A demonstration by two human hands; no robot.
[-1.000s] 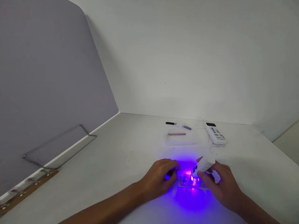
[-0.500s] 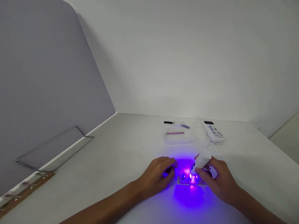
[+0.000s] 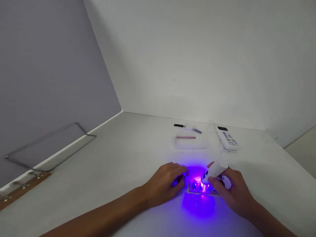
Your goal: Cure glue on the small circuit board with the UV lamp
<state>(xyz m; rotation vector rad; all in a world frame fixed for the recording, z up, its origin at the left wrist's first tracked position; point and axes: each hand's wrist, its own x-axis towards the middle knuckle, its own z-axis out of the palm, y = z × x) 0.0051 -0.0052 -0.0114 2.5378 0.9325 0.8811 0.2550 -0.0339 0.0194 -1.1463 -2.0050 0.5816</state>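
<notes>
My right hand (image 3: 234, 194) is closed around a white handheld UV lamp (image 3: 214, 171), tilted so its lit end points down to the left. Violet light from it falls on a small clear tray (image 3: 203, 193) on the table. Small shiny pieces (image 3: 195, 186) sit in the tray; the glare hides their kind. My left hand (image 3: 169, 182) rests on the table just left of the tray, with fingers loosely curled and a gap between thumb and forefinger. I see nothing held in it.
Behind my hands lie a pink stick tool (image 3: 186, 137) on a clear sheet, a black-handled tool (image 3: 179, 125), a grey-handled tool (image 3: 197, 131) and a white power bank (image 3: 227, 140) with a thin cable. At left are a metal wire frame (image 3: 71, 154) and a brown strip (image 3: 27, 189).
The camera view has shifted slightly, moving the wire frame and brown strip left and up. The lamp tilts a little further over in my right hand. My left hand stays beside the tray.
</notes>
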